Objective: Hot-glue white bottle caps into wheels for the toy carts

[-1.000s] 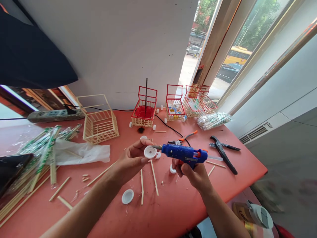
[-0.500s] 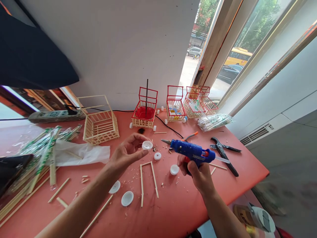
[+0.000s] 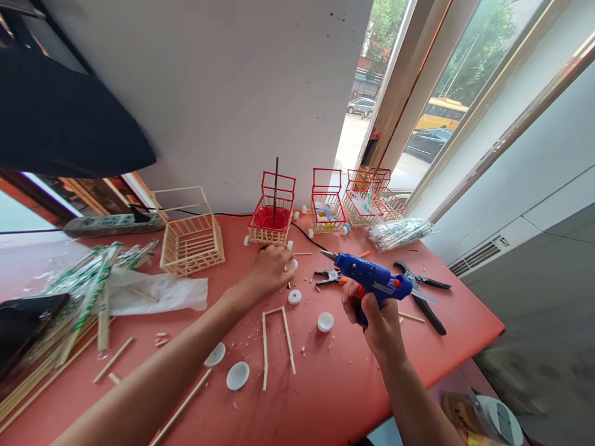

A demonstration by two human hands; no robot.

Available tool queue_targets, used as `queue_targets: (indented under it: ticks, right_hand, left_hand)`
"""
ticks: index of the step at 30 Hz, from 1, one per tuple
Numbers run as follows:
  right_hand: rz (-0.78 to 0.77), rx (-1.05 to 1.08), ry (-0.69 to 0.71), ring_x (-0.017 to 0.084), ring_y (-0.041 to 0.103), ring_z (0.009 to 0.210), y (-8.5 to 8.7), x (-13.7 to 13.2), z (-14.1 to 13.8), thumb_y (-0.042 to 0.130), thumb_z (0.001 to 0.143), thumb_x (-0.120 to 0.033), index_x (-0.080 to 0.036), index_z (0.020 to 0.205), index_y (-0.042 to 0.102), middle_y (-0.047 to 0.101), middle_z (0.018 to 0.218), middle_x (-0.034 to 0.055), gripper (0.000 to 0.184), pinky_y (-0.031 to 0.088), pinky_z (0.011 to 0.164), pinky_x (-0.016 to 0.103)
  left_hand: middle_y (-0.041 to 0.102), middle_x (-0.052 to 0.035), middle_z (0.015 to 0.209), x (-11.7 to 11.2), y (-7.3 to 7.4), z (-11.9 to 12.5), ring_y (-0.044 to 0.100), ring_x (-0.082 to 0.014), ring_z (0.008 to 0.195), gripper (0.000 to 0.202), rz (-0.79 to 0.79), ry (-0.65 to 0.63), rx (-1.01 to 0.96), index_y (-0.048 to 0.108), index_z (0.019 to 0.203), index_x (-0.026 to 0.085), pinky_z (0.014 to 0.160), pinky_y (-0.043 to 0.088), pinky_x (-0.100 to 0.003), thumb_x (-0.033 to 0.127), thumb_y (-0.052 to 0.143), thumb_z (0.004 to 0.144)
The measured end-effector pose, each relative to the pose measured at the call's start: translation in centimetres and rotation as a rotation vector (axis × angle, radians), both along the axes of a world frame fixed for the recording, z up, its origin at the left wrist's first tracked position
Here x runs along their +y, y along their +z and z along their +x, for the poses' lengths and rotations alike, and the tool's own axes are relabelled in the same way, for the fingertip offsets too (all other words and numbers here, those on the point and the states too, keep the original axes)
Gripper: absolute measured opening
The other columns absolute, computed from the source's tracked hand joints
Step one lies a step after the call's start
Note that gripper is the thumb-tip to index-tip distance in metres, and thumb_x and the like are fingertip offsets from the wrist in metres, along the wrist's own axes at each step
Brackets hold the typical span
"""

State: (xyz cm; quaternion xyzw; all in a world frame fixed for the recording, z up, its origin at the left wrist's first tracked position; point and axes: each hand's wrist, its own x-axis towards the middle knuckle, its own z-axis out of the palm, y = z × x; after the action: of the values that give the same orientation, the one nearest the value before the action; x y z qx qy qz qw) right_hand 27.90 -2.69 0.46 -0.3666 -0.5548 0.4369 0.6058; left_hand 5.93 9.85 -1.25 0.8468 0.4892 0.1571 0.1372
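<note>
My right hand is wrapped round the handle of a blue hot glue gun, its nozzle pointing left. A clear glue stick sticks out of the gun's back. Stretched forward, my left hand has its fingers closed on a small white plastic cap, partly hidden by them. In front of that hand stands a stick cart with red edging, white wheels and a red cup inside. Nearer me lie a white wheel-like cap, a round white cap and a three-sided stick frame.
An unpainted stick basket stands left, beside bundles of wrapped sticks. More red-edged carts line the back. Orange-handled pliers and black cutters lie right. Two white lids rest near the front.
My left hand has moved forward and right with the white cap, turning its back to view. The glue gun has shifted slightly right, and the pliers show more.
</note>
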Motion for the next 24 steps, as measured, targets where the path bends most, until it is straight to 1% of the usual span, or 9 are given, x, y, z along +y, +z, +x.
queue_targets:
  ticks: [4, 6, 11, 13, 15, 18, 20, 22, 24]
  right_hand:
    - [0.004, 0.019, -0.020, 0.011, 0.043, 0.051, 0.0, 0.1, 0.3, 0.064, 0.098, -0.064, -0.019, 0.086, 0.070, 0.058, 0.069, 0.0019, 0.047, 0.026, 0.050, 0.028]
    - [0.004, 0.030, -0.018, 0.010, 0.044, 0.051, 0.0, 0.1, 0.4, 0.064, 0.099, -0.062, -0.019, 0.087, 0.070, 0.059, 0.072, 0.0023, 0.045, 0.026, 0.050, 0.028]
    - [0.023, 0.081, -0.041, 0.009, 0.044, 0.051, -0.1, 0.1, 0.4, 0.068, 0.098, -0.059, -0.019, 0.091, 0.068, 0.058, 0.072, 0.0012, 0.040, 0.027, 0.050, 0.027]
    - [0.017, 0.088, -0.057, 0.009, 0.044, 0.052, 0.0, 0.1, 0.4, 0.067, 0.098, -0.060, -0.019, 0.091, 0.068, 0.058, 0.073, 0.0014, 0.041, 0.028, 0.050, 0.027]
    - [0.000, 0.094, -0.084, 0.009, 0.045, 0.053, 0.2, 0.0, 0.4, 0.067, 0.098, -0.061, -0.020, 0.090, 0.068, 0.059, 0.076, 0.0022, 0.043, 0.030, 0.049, 0.027]
    - [-0.038, 0.121, -0.126, 0.008, 0.043, 0.051, 0.7, 0.0, 0.3, 0.069, 0.094, -0.066, -0.020, 0.086, 0.066, 0.059, 0.078, 0.0020, 0.047, 0.029, 0.046, 0.025]
    - [-0.066, 0.151, -0.155, 0.007, 0.040, 0.049, 1.0, 0.0, 0.3, 0.071, 0.091, -0.068, -0.020, 0.083, 0.065, 0.058, 0.076, 0.0011, 0.049, 0.025, 0.043, 0.023]
    - [-0.096, 0.186, -0.166, 0.006, 0.039, 0.046, 1.2, 0.1, 0.2, 0.074, 0.087, -0.071, -0.020, 0.083, 0.065, 0.057, 0.073, -0.0006, 0.052, 0.022, 0.042, 0.022]
    - [-0.122, 0.236, -0.148, 0.005, 0.039, 0.045, 1.5, 0.2, 0.2, 0.078, 0.082, -0.073, -0.020, 0.082, 0.065, 0.057, 0.073, -0.0018, 0.054, 0.021, 0.040, 0.021]
  left_hand:
    - [0.072, -0.0227, 0.114, 1.2, -2.2, 1.6, 0.062, -0.0393, 0.110, 0.018, 0.033, 0.000, 0.096, 0.074, 0.093, 0.012, 0.093, 0.047, -0.048, 0.014, 0.057, 0.087]
    - [0.072, -0.0236, 0.116, 1.4, -2.6, 1.8, 0.061, -0.0397, 0.111, 0.019, 0.042, 0.003, 0.110, 0.075, 0.094, 0.012, 0.094, 0.047, -0.050, 0.016, 0.057, 0.090]
    - [0.072, -0.0216, 0.125, 0.6, -0.9, 1.0, 0.061, -0.0383, 0.116, 0.029, 0.080, 0.016, 0.046, 0.073, 0.118, 0.012, 0.100, 0.047, -0.051, 0.022, 0.058, 0.096]
    - [0.073, -0.0174, 0.126, -0.7, 0.0, -0.1, 0.062, -0.0336, 0.117, 0.030, 0.095, 0.007, -0.009, 0.072, 0.122, 0.014, 0.102, 0.047, -0.046, 0.022, 0.055, 0.099]
    - [0.076, -0.0131, 0.115, -2.5, 0.4, -1.6, 0.066, -0.0287, 0.109, 0.028, 0.103, 0.013, -0.072, 0.073, 0.115, 0.017, 0.095, 0.050, -0.040, 0.022, 0.049, 0.102]
    - [0.078, -0.0076, 0.099, -5.8, -0.1, -3.7, 0.071, -0.0237, 0.093, 0.023, 0.072, 0.044, -0.356, 0.074, 0.101, 0.020, 0.082, 0.051, -0.032, 0.025, 0.052, 0.099]
    - [0.079, -0.0040, 0.092, -8.1, -0.7, -4.6, 0.072, -0.0203, 0.083, 0.022, 0.053, 0.109, -0.445, 0.075, 0.096, 0.021, 0.075, 0.050, -0.028, 0.027, 0.054, 0.098]
    - [0.074, 0.0010, 0.073, -10.1, -1.0, -5.2, 0.067, -0.0162, 0.065, 0.025, 0.032, 0.209, -0.498, 0.076, 0.092, 0.022, 0.064, 0.046, -0.025, 0.033, 0.055, 0.099]
    - [0.062, 0.0056, 0.057, -11.7, -0.9, -5.6, 0.057, -0.0128, 0.051, 0.029, 0.046, 0.291, -0.539, 0.075, 0.084, 0.021, 0.055, 0.041, -0.023, 0.038, 0.056, 0.099]
